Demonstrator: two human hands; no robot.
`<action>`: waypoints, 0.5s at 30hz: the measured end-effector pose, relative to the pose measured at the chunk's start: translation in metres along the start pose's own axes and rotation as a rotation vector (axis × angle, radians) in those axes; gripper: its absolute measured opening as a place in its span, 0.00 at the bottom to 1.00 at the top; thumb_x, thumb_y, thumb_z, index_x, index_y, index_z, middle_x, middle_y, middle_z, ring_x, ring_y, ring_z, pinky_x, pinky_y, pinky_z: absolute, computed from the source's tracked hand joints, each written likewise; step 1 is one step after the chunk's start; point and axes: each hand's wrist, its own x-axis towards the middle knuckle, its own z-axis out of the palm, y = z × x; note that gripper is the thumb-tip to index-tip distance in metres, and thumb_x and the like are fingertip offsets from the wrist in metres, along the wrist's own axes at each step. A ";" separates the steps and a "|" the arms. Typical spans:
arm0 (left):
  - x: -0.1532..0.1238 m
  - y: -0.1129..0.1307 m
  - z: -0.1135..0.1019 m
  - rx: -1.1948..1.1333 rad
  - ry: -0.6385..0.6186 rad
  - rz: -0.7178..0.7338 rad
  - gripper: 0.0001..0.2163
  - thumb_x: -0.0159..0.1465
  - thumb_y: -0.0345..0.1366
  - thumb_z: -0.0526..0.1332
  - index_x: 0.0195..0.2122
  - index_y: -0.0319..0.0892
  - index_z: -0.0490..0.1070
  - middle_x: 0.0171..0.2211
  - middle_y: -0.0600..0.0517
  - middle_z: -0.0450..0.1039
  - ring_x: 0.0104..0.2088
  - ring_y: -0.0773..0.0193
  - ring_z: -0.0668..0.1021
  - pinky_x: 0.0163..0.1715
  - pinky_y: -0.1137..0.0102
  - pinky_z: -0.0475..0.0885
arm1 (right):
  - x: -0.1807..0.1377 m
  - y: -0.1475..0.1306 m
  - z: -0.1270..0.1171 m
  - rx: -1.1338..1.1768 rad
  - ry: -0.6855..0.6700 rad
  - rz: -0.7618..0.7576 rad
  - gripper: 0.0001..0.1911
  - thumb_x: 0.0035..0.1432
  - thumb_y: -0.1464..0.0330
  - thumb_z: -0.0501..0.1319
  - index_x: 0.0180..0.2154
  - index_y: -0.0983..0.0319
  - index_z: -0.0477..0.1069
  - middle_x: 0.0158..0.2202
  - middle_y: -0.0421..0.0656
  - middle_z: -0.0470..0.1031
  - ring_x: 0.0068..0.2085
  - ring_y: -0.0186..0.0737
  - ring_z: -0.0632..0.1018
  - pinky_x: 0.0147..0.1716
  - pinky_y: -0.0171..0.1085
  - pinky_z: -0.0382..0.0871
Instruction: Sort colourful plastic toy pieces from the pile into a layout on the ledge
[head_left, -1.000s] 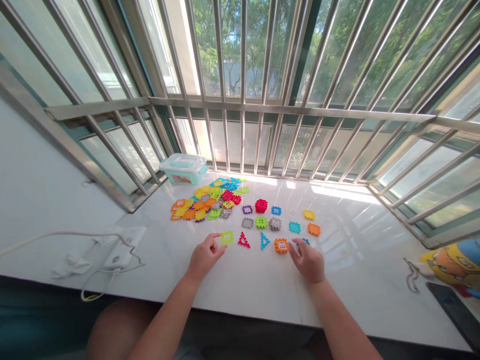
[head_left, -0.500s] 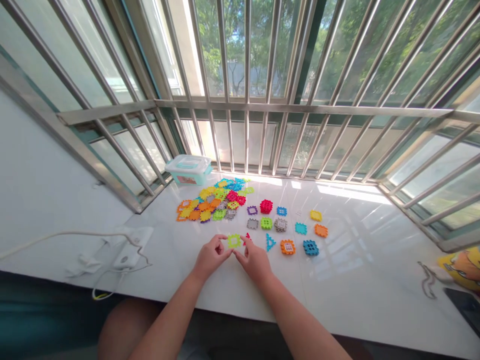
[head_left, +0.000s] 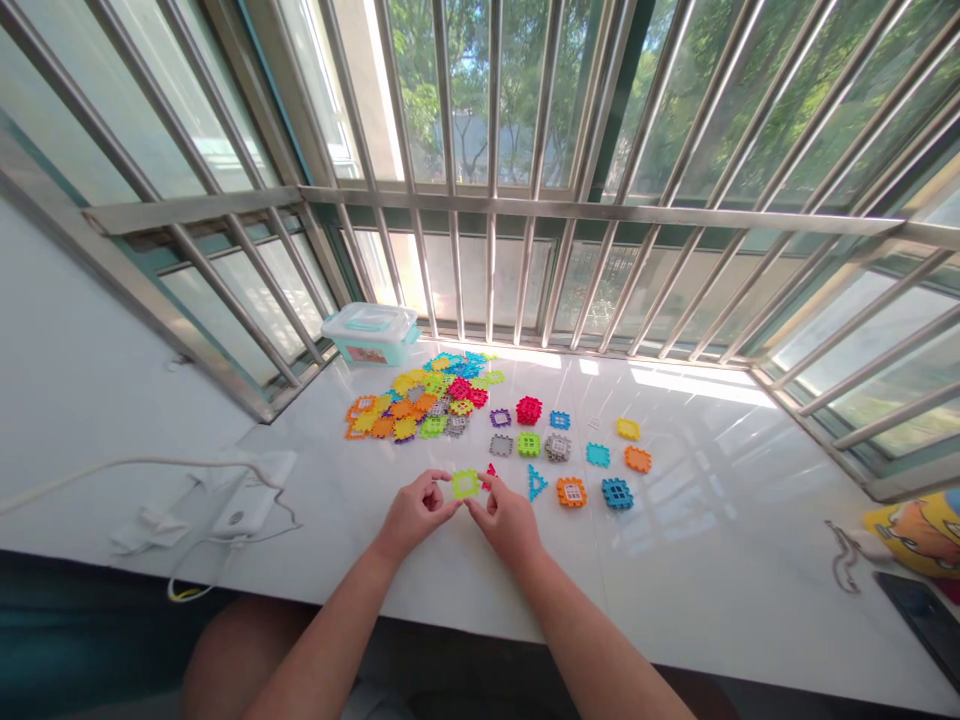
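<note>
Between both hands is a lime-green square building tile (head_left: 465, 485) with notched edges and an open middle. My left hand (head_left: 417, 510) pinches its left side between thumb and finger. My right hand (head_left: 504, 515) grips the right side the same way. A red piece (head_left: 491, 474) lies just beyond my right fingers, partly hidden by them. Right of that hand lie a blue triangle tile (head_left: 536, 483), an orange square tile (head_left: 571, 492) and a dark blue square tile (head_left: 618, 494). Farther back sit a green square tile (head_left: 529, 445) and a grey square tile (head_left: 557, 447).
A heap of mixed tiles (head_left: 409, 405) spreads at the back left, in front of a lidded plastic box (head_left: 371, 335). On the left is a power strip (head_left: 247, 500) with cables. A phone (head_left: 919, 620) rests at the right edge. Metal bars (head_left: 491, 270) line the window.
The camera view has shifted slightly. Both hands keep the same hold on the green tile, and the other pieces stay where they were on the surface.
</note>
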 end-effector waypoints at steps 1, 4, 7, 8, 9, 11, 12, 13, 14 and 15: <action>0.000 0.000 0.000 -0.001 -0.003 0.001 0.20 0.60 0.50 0.69 0.49 0.46 0.72 0.22 0.62 0.64 0.23 0.69 0.67 0.27 0.74 0.65 | -0.001 -0.001 0.000 -0.003 0.003 0.004 0.26 0.64 0.54 0.63 0.59 0.59 0.73 0.25 0.35 0.73 0.26 0.34 0.74 0.28 0.31 0.62; 0.000 0.000 0.000 0.007 -0.010 0.000 0.22 0.61 0.51 0.68 0.51 0.45 0.72 0.23 0.61 0.65 0.24 0.68 0.68 0.28 0.73 0.65 | -0.003 -0.004 -0.001 -0.037 0.030 0.023 0.26 0.64 0.53 0.62 0.59 0.59 0.73 0.25 0.35 0.74 0.26 0.34 0.75 0.28 0.31 0.61; 0.001 -0.001 0.001 0.044 -0.004 0.001 0.24 0.60 0.53 0.68 0.52 0.46 0.71 0.22 0.62 0.65 0.23 0.68 0.68 0.27 0.73 0.65 | -0.004 -0.008 -0.006 -0.132 0.067 0.044 0.27 0.65 0.52 0.62 0.59 0.57 0.72 0.26 0.36 0.75 0.27 0.35 0.76 0.28 0.31 0.60; 0.002 -0.001 0.002 0.058 -0.003 0.003 0.24 0.60 0.53 0.68 0.52 0.46 0.71 0.22 0.62 0.65 0.23 0.68 0.68 0.28 0.73 0.65 | -0.003 -0.009 -0.009 -0.172 0.080 0.052 0.27 0.66 0.51 0.61 0.60 0.57 0.72 0.27 0.37 0.76 0.28 0.35 0.77 0.29 0.31 0.60; 0.002 -0.002 0.002 0.070 -0.002 0.007 0.24 0.60 0.53 0.69 0.53 0.46 0.71 0.22 0.62 0.65 0.23 0.68 0.69 0.28 0.73 0.66 | -0.001 -0.010 -0.014 -0.214 0.091 0.065 0.27 0.66 0.51 0.60 0.60 0.56 0.71 0.28 0.38 0.77 0.28 0.36 0.78 0.29 0.31 0.60; 0.003 -0.004 0.003 0.093 0.005 0.016 0.23 0.60 0.53 0.69 0.52 0.46 0.71 0.22 0.62 0.66 0.23 0.68 0.70 0.28 0.73 0.66 | 0.005 -0.011 -0.027 -0.302 0.108 0.106 0.27 0.68 0.50 0.58 0.61 0.56 0.70 0.32 0.41 0.80 0.31 0.38 0.79 0.31 0.32 0.62; 0.003 -0.005 0.004 0.103 0.012 0.021 0.23 0.61 0.52 0.68 0.52 0.46 0.72 0.22 0.62 0.66 0.23 0.68 0.70 0.29 0.73 0.66 | 0.010 -0.011 -0.034 -0.347 0.108 0.134 0.27 0.69 0.50 0.58 0.62 0.55 0.70 0.34 0.42 0.81 0.32 0.39 0.80 0.32 0.32 0.63; 0.003 -0.006 0.004 0.111 0.020 0.026 0.22 0.61 0.52 0.68 0.51 0.46 0.72 0.22 0.62 0.66 0.23 0.68 0.70 0.29 0.73 0.66 | 0.015 -0.010 -0.042 -0.393 0.103 0.167 0.27 0.69 0.49 0.57 0.63 0.55 0.69 0.36 0.43 0.81 0.34 0.40 0.80 0.33 0.33 0.63; 0.004 -0.007 0.004 0.119 0.028 0.029 0.21 0.61 0.52 0.68 0.51 0.47 0.72 0.22 0.62 0.66 0.23 0.68 0.70 0.29 0.73 0.66 | 0.021 -0.008 -0.050 -0.438 0.097 0.204 0.28 0.70 0.49 0.56 0.63 0.55 0.68 0.37 0.44 0.82 0.35 0.42 0.81 0.34 0.34 0.64; 0.004 -0.008 0.004 0.124 0.034 0.031 0.21 0.61 0.52 0.67 0.50 0.47 0.73 0.22 0.62 0.66 0.23 0.68 0.71 0.29 0.73 0.66 | 0.026 -0.006 -0.057 -0.480 0.089 0.243 0.28 0.70 0.49 0.56 0.64 0.56 0.67 0.39 0.45 0.82 0.37 0.43 0.81 0.35 0.35 0.65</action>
